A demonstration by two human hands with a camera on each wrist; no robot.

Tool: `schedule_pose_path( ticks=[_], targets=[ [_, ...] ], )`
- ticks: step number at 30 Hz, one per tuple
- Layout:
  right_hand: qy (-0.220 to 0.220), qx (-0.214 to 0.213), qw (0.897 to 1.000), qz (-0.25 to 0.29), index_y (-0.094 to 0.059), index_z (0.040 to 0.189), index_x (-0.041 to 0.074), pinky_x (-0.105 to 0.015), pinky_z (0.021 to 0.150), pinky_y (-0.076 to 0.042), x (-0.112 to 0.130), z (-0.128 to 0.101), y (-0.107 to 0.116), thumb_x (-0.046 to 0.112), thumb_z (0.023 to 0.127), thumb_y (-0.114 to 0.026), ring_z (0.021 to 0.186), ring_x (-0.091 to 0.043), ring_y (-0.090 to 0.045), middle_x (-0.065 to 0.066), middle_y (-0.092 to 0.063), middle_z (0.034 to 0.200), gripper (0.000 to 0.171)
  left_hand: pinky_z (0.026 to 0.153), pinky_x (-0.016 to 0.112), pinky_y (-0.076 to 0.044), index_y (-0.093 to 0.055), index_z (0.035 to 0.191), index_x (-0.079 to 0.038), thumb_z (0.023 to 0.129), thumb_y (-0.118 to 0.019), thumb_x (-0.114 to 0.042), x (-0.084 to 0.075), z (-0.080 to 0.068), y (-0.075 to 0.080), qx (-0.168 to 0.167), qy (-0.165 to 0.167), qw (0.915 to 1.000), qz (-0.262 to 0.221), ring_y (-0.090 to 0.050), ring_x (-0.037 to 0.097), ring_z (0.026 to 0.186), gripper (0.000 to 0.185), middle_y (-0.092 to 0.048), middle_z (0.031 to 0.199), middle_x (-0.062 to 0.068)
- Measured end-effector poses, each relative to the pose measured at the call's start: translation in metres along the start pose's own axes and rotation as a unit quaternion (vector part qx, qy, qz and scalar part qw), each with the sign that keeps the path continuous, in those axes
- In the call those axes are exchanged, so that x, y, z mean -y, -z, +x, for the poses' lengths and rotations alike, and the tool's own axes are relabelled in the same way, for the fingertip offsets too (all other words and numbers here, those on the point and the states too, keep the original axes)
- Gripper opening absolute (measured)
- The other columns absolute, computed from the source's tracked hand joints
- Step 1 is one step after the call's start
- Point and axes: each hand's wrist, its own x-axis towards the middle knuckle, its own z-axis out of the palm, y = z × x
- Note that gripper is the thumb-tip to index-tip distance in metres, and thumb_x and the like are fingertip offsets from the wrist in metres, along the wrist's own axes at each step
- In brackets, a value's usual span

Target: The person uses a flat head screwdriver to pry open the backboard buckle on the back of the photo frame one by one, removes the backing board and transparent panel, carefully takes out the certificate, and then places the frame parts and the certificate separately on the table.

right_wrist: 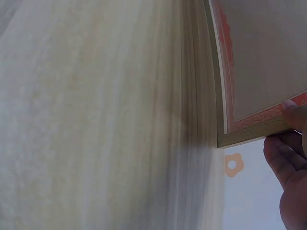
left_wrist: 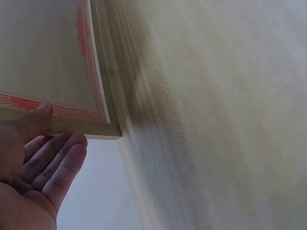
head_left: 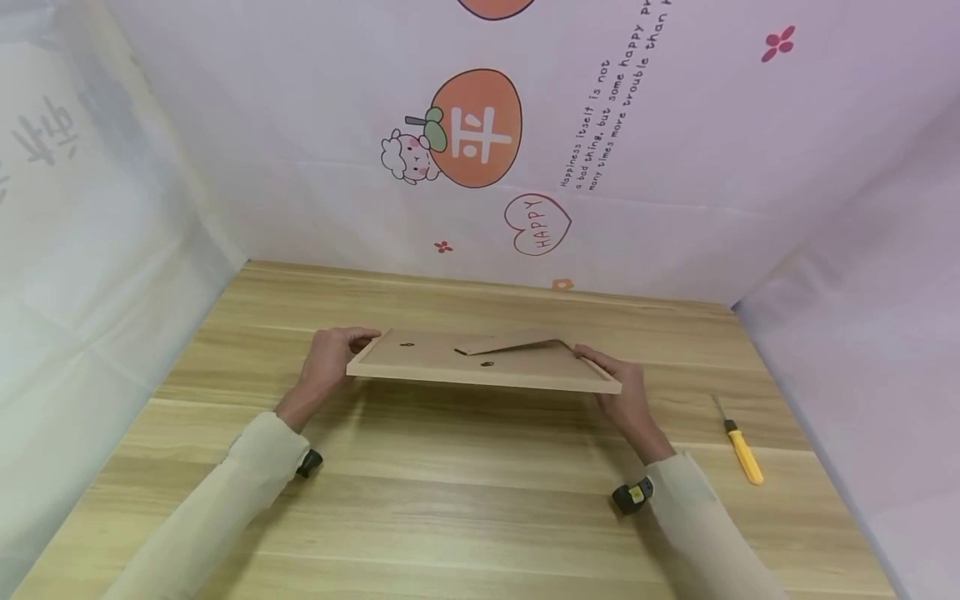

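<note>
Picture frame: I am seeing a wooden picture frame (head_left: 480, 367) being held flat just above the counter (head_left: 465, 517), back side up. It is hanging in the air between the two hands, near the middle of the counter.

Stand flap: The little cardboard stand (head_left: 517, 340) on the back is sticking up a bit.

Left hand: My left hand (head_left: 330, 358) is holding the left short end of the frame. In the left wrist view the thumb (left_wrist: 36, 120) is pressing on the frame's edge and the other fingers (left_wrist: 57, 167) are lying straight and loose under it.

Right hand: My right hand (head_left: 622, 392) is holding the right short end. In the right wrist view a fingertip (right_wrist: 292, 112) is pressing on the frame's edge near the corner. I am not able to see how the other fingers are lying.

Front of the frame: The wrist views are showing the face-down side, with a red patterned border (left_wrist: 91, 81) around a pale sheet.

Screwdriver: A yellow-handled screwdriver (head_left: 742, 450) is lying on the counter to the right, well apart from the frame.

Doing it well: I think both hands should be keeping the frame level and holding both ends with the same push, so it is not tipping or slipping. The glass side is facing down, so I am thinking slow and gentle is best.
</note>
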Motion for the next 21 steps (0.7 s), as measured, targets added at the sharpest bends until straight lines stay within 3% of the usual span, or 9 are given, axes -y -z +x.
schedule_pose_path(
  ticks=[11, 21],
  targets=[
    [-0.038, 0.025, 0.999, -0.009, -0.065, 0.121, -0.003, -0.051, 0.086, -0.054, 0.0017, -0.0038, -0.0018, -0.004, 0.088, -0.065, 0.106, -0.042, -0.066, -0.022, -0.065, 0.121, 0.033, 0.08, 0.044, -0.059, -0.065, 0.121, 0.006, 0.085, -0.072, 0.0, -0.0004, 0.0002, -0.0041, 0.02, 0.06, 0.9977, -0.025, -0.072, 0.037, 0.093, 0.037, -0.072, 0.104, 0.023],
    [-0.071, 0.067, 0.995, -0.002, -0.058, 0.13, -0.005, -0.05, 0.091, -0.052, 0.0005, -0.0091, -0.0039, -0.002, 0.081, -0.074, 0.114, -0.044, -0.062, -0.026, -0.058, 0.13, 0.052, 0.078, 0.041, -0.06, -0.062, 0.124, 0.007, 0.088, -0.068, 0.0, 0.0002, -0.0044, -0.0062, 0.035, 0.074, 0.9956, -0.045, -0.072, 0.037, 0.094, 0.037, -0.071, 0.106, 0.024]
  ],
)
